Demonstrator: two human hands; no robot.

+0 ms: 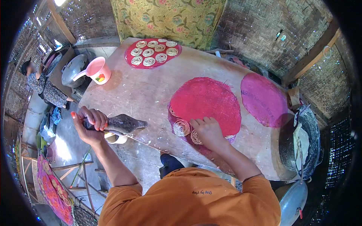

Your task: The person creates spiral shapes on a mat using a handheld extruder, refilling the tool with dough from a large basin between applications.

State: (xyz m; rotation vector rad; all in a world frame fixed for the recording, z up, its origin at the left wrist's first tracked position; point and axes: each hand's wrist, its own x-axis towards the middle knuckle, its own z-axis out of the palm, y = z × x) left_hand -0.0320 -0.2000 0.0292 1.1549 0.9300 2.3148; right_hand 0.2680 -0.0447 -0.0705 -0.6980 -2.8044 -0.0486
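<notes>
Up close, the left hand [90, 122] is clenched round the handle of a dark metal press [122, 124], held out over the near left edge of the table [139, 94] — a small white cup [116, 138] sits just under it. The right hand [208, 132] lies flat, fingers loose and holding nothing, on a pale noodle coil [196, 137] at the near rim of the red mat [205, 103] mid-table. Another coil [181, 127] lies just left of it. Right of that mat is a pink mat [264, 100]; at the far end, a round tray of coils [152, 52] and a pink jug [97, 71].
</notes>
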